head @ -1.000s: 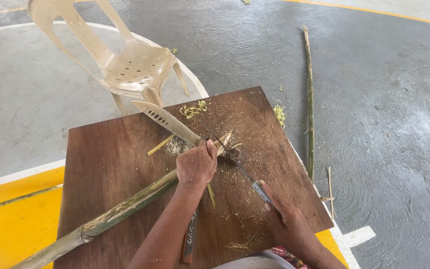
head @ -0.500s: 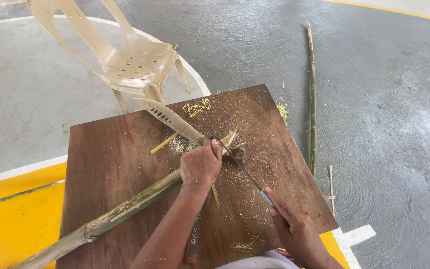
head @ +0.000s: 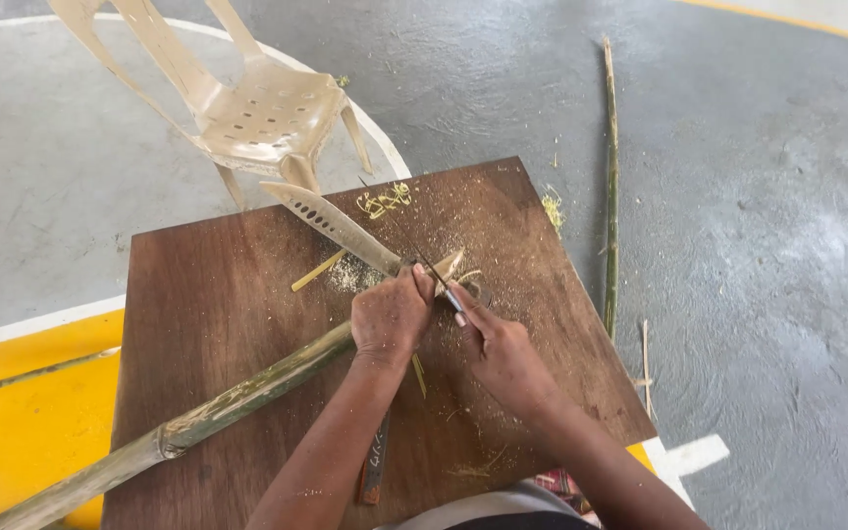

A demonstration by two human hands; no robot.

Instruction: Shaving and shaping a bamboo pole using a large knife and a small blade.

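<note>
On a wooden counter (head: 198, 324), the left hand (head: 392, 316) grips a bamboo pole (head: 238, 397) near its cut end, while the right hand (head: 503, 348), now drawn in beside it, grasps a thin knife (head: 434, 275).

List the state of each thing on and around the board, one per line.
left hand: gripping bamboo pole's end
right hand: holding thin tool at pole's tip
bamboo pole: lying slantwise across wooden board
large knife: lying flat on board
plastic chair: tipped over
thin bamboo stick: lying on floor
</note>
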